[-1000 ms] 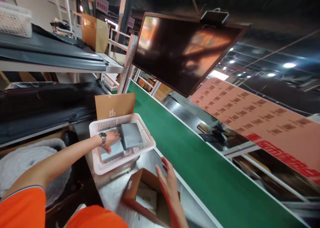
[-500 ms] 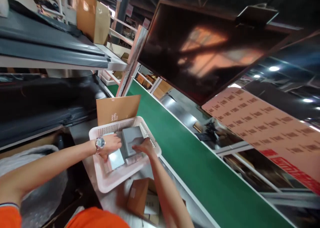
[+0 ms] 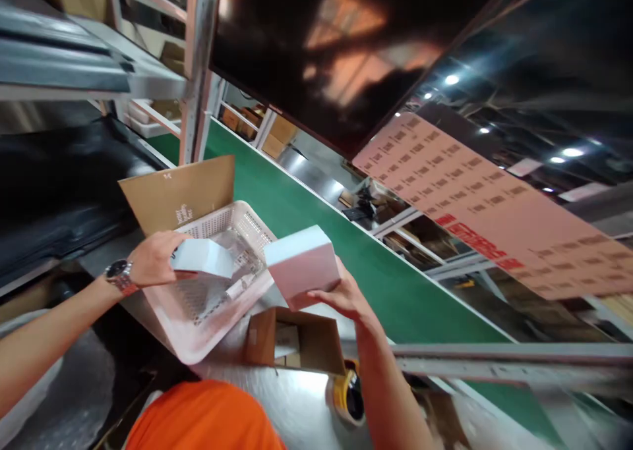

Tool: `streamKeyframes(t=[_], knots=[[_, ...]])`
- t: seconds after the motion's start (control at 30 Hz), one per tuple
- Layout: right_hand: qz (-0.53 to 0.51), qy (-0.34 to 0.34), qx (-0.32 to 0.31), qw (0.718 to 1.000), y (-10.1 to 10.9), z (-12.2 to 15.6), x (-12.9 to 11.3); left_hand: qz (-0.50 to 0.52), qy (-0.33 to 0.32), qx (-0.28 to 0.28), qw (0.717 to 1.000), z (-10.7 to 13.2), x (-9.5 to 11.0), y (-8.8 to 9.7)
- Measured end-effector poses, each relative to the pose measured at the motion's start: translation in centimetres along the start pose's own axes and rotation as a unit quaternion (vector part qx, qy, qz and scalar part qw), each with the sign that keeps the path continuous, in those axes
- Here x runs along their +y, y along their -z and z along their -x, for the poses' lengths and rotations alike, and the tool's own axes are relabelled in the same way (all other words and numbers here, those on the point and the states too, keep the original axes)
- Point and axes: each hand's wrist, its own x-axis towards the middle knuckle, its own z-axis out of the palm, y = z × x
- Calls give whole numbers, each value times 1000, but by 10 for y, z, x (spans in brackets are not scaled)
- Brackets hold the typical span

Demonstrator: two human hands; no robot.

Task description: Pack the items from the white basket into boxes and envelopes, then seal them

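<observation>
My left hand (image 3: 157, 260), with a watch at its wrist, grips a small white box (image 3: 205, 257) above the left part of the white plastic basket (image 3: 185, 348). A larger white box (image 3: 302, 265) is in my right hand (image 3: 346, 293), held up past the basket's right side and tilted. Inside the basket lie clear plastic packages (image 3: 242, 259) whose contents I cannot make out. Below the larger box stands an open brown carton (image 3: 316, 344) with a white item (image 3: 287, 340) in it.
Behind the basket leans a brown cardboard sheet (image 3: 185, 193) with white print. A green conveyor belt (image 3: 395, 305) runs diagonally on the right. A yellow tape roll (image 3: 346, 397) sits on the metal table (image 3: 277, 397). Overhead hang a dark screen (image 3: 306, 55) and a pink printed board (image 3: 475, 193).
Both boxes have come up out of the basket, one in each hand. The right hand has moved right, toward the carton. My view has shifted to the right.
</observation>
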Motion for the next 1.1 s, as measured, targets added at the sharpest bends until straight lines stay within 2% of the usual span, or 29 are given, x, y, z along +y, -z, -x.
streamKeyframes(t=[0.07,0.13,0.2,0.3,0.4,0.5,0.53,0.6,0.67,0.73,0.87,0.97,1.1], knots=[[50,2,-19,999,27,62,13,1,61,73,995,-5,9,9],[120,2,-44,992,33,114,24,28,111,109,987,-15,29,16],[185,-3,-79,980,20,148,32,72,132,121,981,-27,60,19],[242,-2,-141,960,-19,166,43,144,100,107,979,-45,119,7],[206,5,-227,952,-58,161,53,193,41,72,978,-56,177,-28],[70,-16,-326,943,-85,154,63,215,22,14,976,-57,225,-80],[18,-27,-346,938,-91,153,66,213,24,-6,977,-55,237,-99],[-60,-50,-345,935,-97,154,68,198,25,-34,979,-49,258,-135],[-75,-65,-314,944,-99,160,66,166,23,-55,984,-41,273,-165],[-51,-71,-286,954,-97,168,60,117,16,-83,990,-32,285,-185],[38,-66,-246,966,-92,190,43,-24,-14,-145,989,-18,299,-208],[97,-57,-254,961,-91,205,37,-124,-24,-190,974,-10,309,-225],[135,-49,-255,956,-92,216,40,-176,-47,-246,952,-1,322,-259]])
